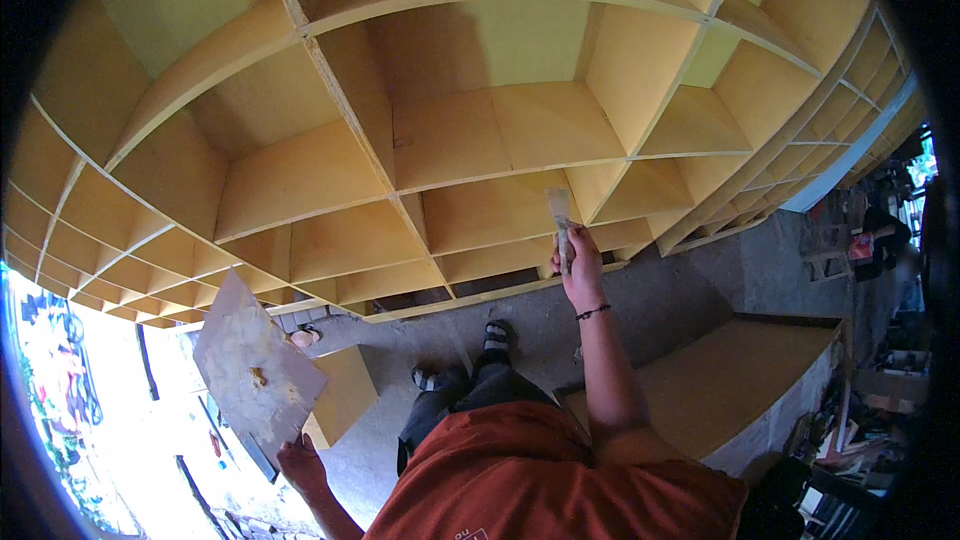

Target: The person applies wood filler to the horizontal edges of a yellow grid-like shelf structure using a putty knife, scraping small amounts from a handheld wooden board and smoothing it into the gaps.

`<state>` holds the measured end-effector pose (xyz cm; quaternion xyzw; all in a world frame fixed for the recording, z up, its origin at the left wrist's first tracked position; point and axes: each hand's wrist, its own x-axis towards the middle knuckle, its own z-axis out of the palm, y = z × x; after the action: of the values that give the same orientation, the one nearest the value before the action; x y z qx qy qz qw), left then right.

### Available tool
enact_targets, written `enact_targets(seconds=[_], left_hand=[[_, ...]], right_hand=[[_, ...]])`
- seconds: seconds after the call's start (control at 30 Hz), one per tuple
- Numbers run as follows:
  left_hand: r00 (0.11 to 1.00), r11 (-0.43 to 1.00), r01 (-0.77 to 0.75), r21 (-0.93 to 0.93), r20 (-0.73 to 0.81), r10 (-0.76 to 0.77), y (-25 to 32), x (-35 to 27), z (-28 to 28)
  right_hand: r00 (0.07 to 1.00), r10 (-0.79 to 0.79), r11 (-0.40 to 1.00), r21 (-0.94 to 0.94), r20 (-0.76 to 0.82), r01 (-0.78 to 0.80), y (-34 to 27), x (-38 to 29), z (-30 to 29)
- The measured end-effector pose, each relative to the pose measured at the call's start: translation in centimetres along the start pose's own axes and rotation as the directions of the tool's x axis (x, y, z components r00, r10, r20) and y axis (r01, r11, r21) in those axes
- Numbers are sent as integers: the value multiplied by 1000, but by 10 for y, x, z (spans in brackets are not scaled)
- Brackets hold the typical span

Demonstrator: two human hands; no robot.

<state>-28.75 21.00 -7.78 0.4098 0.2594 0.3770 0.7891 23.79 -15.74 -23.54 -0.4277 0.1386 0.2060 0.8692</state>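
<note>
A putty knife (559, 210) points up and away from me, its handle gripped in my right hand (581, 262). Its blade is in front of the lower compartments of a large wooden shelving unit (495, 184). At lower left, my left hand (301, 461) grips one corner of a thin, flat putty board (240, 360). Pale smears cover the board, and a small lump of brownish putty (257, 377) sits near its middle. The shelf edges show pale, rough patches along one upright (349, 112). What the left fingers do beneath the board is hidden.
A wooden box (349, 390) stands on the concrete floor (525, 345) left of my feet. To my right lies a long wooden panel or cabinet (739, 382). Farther right are a person (881, 240) and a stool-like frame (825, 244). Bright daylight washes out the left side.
</note>
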Motion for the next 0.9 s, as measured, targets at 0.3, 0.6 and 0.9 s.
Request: enact_targets(seconds=[0.3, 0.6, 0.9], left_hand=[[994, 995, -17, 95, -106, 27, 7, 2, -37], [985, 1000, -10, 27, -173, 15, 6, 0, -13], [993, 999, -3, -52, -122, -3, 9, -5, -23]], right_hand=[[999, 27, 989, 146, 32, -31, -64, -41, 61], [993, 70, 995, 60, 91, -76, -68, -33, 73], [993, 109, 993, 46, 41, -110, -77, -38, 87]])
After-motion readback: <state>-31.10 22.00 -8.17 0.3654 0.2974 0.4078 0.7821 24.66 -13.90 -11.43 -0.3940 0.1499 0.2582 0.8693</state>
